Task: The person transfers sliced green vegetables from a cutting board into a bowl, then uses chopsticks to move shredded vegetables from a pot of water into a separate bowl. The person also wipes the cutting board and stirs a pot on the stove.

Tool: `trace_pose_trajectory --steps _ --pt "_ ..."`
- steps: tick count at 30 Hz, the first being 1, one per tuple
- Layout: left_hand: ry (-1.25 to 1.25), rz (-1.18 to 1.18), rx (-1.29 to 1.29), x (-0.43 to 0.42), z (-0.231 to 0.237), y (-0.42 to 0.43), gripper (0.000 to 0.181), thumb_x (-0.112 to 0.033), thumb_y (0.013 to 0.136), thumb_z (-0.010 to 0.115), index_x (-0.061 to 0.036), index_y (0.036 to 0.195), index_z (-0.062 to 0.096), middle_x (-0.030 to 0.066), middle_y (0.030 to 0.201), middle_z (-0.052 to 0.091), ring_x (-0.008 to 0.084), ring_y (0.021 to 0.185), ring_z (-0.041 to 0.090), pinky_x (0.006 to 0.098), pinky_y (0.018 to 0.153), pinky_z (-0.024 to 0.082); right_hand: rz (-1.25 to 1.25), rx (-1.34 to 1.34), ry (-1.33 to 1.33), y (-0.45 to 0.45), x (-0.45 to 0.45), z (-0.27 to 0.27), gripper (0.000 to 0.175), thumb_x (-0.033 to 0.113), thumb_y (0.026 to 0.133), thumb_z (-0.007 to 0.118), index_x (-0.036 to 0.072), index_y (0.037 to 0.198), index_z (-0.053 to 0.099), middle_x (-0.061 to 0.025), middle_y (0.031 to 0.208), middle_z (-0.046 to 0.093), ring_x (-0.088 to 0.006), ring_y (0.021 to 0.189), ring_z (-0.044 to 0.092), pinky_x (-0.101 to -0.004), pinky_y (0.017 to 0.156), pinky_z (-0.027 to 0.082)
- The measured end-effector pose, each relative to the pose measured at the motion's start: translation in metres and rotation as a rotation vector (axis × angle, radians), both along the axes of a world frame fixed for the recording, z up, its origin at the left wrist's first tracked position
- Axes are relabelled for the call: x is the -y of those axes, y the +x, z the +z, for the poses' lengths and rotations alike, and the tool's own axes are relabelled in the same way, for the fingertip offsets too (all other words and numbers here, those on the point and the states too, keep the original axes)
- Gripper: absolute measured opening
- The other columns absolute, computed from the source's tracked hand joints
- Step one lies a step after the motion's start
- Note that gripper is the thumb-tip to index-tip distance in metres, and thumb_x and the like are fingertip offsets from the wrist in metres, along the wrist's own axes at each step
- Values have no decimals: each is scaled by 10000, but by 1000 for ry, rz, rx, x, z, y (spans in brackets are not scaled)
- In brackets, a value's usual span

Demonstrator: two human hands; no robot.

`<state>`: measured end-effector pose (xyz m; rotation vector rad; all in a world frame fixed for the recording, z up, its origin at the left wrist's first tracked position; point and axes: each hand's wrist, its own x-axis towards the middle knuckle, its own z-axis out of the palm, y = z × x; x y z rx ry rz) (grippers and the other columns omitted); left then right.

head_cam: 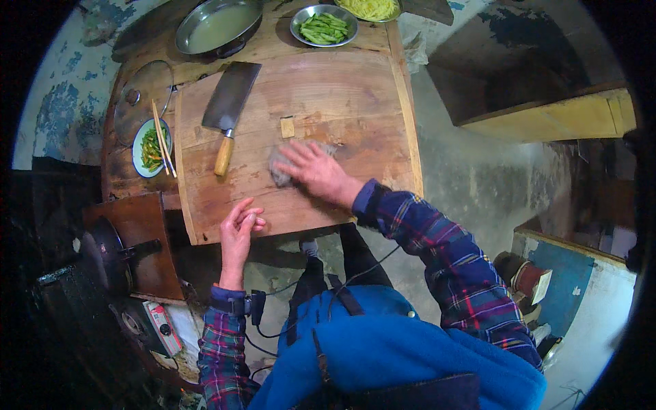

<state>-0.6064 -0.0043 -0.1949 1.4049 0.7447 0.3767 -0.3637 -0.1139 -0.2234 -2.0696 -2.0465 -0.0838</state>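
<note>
My right hand (320, 173) lies spread over a crumpled grey cloth (280, 176), pressing it on a wooden cutting board (348, 97). The cloth shows past my fingertips and under the palm. At the board's front edge, my left hand (238, 230) is half curled and holds nothing. A cleaver (233, 97) with a dark blade and a wooden handle rests on the left side of the board. Just beyond my right hand sits a small pale yellowish rectangular piece (288, 127). Wet-looking darker patches mark the wood.
Left of the board are a plate of cooked green food (149, 148) with chopsticks (163, 138) across it, and a glass lid (146, 87). A metal pan with cloudy liquid (220, 28), a bowl of cut green vegetables (324, 28) and a bowl of yellow shreds (370, 7) stand behind.
</note>
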Motion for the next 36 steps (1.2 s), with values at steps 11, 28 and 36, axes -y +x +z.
trace_pose_trajectory --steps 11,28,36 --pt "-32 -22 -20 9 -11 22 295 -44 943 522 49 1221 556 156 1006 675 146 791 655 254 708 547 -64 -48 75 53 43 38 461 77 787 537 92 1249 547 -163 1339 500 -368 1269 440 -482 1078 331" --pt "-20 -77 -133 24 21 113 283 -83 949 537 48 1196 576 151 1004 677 148 792 652 258 708 538 -712 -344 106 368 46 50 426 50 816 572 127 1234 588 -110 1250 593 -379 1080 557 -430 954 449" --pt "-39 -98 -121 26 24 130 310 -111 946 555 49 1210 566 146 995 672 155 793 645 271 721 539 -573 -152 56 299 125 8 375 58 761 587 154 1122 622 -97 1222 531 -373 1068 518 -449 829 519"
